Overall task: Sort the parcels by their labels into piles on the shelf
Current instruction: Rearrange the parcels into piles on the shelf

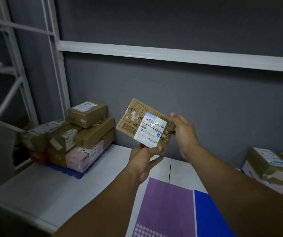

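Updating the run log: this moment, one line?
left hand, right hand: hold parcel | label: faces camera | parcel: above shelf | pile: far left

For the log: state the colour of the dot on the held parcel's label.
Blue dot, head view.

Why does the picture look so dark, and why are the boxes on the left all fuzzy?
Head view: the room is dimly lit; the white label on the held parcel is brightest and fairly sharp; the left pile of parcels is soft and blurred near the frame edge.
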